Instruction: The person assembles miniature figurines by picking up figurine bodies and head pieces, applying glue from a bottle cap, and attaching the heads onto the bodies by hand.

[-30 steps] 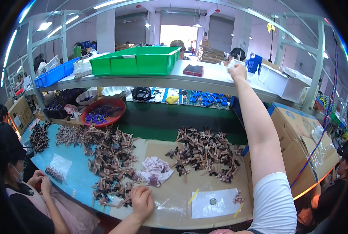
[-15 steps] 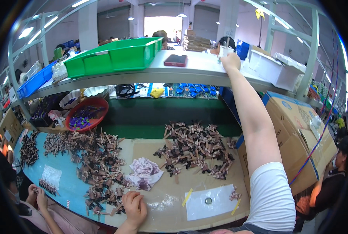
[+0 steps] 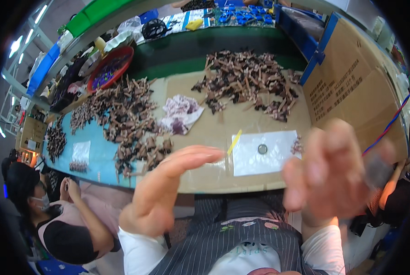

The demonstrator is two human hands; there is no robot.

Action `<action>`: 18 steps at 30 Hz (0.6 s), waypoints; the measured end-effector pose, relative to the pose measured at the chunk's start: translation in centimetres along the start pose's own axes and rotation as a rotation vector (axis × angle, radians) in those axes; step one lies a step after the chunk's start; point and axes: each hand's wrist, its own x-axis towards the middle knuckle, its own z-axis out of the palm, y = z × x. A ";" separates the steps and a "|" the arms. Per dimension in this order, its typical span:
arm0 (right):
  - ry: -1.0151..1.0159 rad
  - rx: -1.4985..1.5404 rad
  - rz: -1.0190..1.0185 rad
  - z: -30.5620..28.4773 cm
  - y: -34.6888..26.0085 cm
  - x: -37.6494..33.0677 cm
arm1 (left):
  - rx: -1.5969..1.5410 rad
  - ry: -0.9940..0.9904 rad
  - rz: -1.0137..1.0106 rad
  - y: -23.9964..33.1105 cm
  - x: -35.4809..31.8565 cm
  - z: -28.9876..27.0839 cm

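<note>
My left hand [image 3: 161,183] is raised above the front edge of the workbench, its fingers stretched out toward the right with nothing visible in them. Opposite it, my right hand [image 3: 326,172] is lifted and smeared by motion. A blurred greyish shape [image 3: 379,169] shows at its outer side; whether the hand holds it I cannot tell. Between and beyond the hands lies a white sheet [image 3: 267,160] with a small round greenish disc [image 3: 262,149] on it and yellow tape at its edge. Small brown and pink figure-like parts [image 3: 297,145] sit by its right edge.
Heaps of brown parts [image 3: 255,85] cover the far bench, with more [image 3: 131,114] at left. A stained cloth [image 3: 182,112] lies between them. A red basin [image 3: 113,68] stands back left, a large carton [image 3: 351,87] at right. A co-worker [image 3: 72,220] sits at left.
My right hand has come down from the cup on the upper shelf to in front of me. My left hand has risen off the bench edge. The view has tilted downward.
</note>
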 end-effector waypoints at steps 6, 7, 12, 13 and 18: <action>0.167 -0.150 -0.441 1.1 -1.6 -4.8 | -0.258 -0.096 0.051 9.9 -14.1 4.6; 0.168 -0.153 -0.456 0.6 -2.7 -5.4 | -0.277 -0.126 0.046 10.1 -14.2 4.9; -0.008 -0.060 -0.424 1.0 -3.8 -6.5 | -0.229 -0.112 0.109 10.3 -9.3 5.8; -0.022 -0.043 -0.421 0.3 -4.1 -6.8 | -0.231 -0.116 0.104 10.0 -8.3 5.7; -0.137 0.034 -0.385 -0.1 -5.6 -7.6 | -0.227 -0.111 0.124 10.2 -3.3 5.1</action>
